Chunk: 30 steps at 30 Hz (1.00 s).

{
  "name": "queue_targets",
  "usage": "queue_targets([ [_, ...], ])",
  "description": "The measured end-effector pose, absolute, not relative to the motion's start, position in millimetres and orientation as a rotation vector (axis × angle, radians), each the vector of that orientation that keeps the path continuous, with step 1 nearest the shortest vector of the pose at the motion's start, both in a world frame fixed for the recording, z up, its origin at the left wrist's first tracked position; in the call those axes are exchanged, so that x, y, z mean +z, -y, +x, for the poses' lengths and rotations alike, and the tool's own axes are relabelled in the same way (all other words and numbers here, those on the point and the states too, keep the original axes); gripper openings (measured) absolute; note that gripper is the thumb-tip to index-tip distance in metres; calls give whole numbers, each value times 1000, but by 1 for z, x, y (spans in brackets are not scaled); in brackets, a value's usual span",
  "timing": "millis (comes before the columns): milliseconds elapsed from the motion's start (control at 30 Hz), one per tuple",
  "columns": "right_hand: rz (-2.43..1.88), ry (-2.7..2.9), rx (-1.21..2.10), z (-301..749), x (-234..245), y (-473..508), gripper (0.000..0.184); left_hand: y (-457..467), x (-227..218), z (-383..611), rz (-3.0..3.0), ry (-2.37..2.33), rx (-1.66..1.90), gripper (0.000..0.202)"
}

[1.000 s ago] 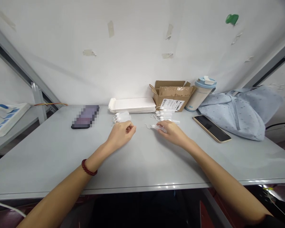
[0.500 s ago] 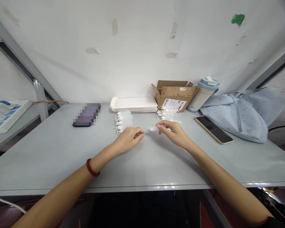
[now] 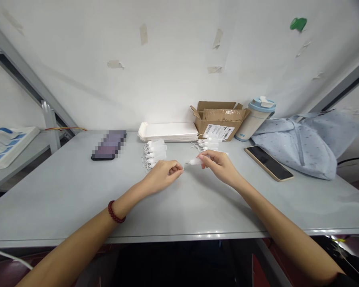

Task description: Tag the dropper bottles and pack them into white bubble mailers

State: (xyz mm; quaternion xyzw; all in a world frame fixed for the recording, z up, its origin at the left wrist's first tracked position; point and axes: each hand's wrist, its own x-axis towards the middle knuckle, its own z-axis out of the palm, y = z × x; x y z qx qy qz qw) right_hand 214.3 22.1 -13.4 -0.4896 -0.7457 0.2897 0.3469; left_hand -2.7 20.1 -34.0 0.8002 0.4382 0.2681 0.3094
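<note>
My right hand pinches a small white tag just above the grey table. My left hand, with a red bead bracelet on its wrist, is pinched at the tag's thin string end beside it. A row of finished white tags with string loops lies just behind my left hand. Another cluster of white tags lies behind my right hand, in front of a cardboard box.
A stack of white sheets sits at the back wall. A dark phone lies at the left, a second phone at the right. A lidded cup and a blue cloth bag stand at the right.
My right hand lifted a tag off the table and brought it toward the middle. My left hand moved right from the row of tags and met the tag's end.
</note>
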Motion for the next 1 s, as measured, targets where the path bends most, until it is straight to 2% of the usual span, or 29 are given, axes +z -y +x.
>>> queue_targets([
  [333,-1231,1904,880,215,-13,-19,30,-18,-30,-3,2059,-1157,762,19],
  [1000,-1236,1917,868,215,-12,-20,33,-16,-29,-1,2067,-1136,786,21],
])
